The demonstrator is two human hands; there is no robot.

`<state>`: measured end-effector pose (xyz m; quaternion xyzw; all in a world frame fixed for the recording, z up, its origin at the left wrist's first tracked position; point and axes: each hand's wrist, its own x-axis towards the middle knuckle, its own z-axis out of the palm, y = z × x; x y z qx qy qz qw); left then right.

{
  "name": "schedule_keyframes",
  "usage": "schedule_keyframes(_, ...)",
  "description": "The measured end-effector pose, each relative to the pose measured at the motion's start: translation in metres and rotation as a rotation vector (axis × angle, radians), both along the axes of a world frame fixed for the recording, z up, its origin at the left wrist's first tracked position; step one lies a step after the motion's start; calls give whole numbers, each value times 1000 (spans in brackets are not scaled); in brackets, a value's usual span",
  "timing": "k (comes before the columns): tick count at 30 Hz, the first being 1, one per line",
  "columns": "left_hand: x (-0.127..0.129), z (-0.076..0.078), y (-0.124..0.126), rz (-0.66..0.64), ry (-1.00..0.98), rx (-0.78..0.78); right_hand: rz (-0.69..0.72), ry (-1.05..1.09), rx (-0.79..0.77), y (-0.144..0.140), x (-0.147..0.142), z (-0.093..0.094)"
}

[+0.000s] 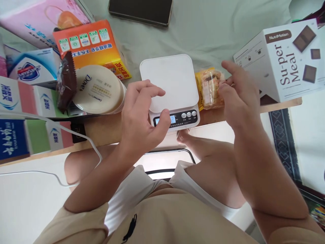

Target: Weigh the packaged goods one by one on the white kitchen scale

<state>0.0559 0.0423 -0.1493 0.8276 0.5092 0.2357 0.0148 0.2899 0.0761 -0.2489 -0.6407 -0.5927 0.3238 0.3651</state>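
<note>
A white digital kitchen scale [169, 81] lies in front of me, its lit display partly covered by my left thumb. My left hand [143, 113] hovers over the scale's left side with fingers apart and nothing in them. Against the scale's right side is a snack in a clear wrapper [211, 88], with a yellow packet [199, 89] partly under it. My right hand [238, 95] is at the snack's right edge, index finger stretched out and thumb apart. The thumb tip overlaps the wrapper's edge; whether it touches I cannot tell.
To the left stand a round Dove tub [98, 88], a brown wrapped bar [67, 81], an orange box [86, 44] and several cartons. A Su-per Meal box [284, 64] stands right. A dark phone [141, 12] lies at the back. A white cable [93, 145] crosses the left edge.
</note>
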Motion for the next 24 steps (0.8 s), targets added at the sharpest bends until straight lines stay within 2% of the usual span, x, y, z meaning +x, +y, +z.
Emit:
schedule_keyframes(2,-3,-3,1,-12,-19,0,40,7,47,2,2,-8)
schedule_keyframes(6,-4,-5,1,46,-72,-56,129,11,108,9,4,-23)
schedule_keyframes(11,-8,-3,1,23,-79,-65,230,79,91,16,8,-28)
schedule_keyframes(14,-11,-6,1,-11,-88,-40,232,169,59,15,7,-26)
schedule_keyframes(19,-12,-6,1,-18,-104,-33,215,96,29,13,4,-22)
schedule_keyframes(24,-10,-1,1,-22,-59,-26,118,259,-24,12,2,-22)
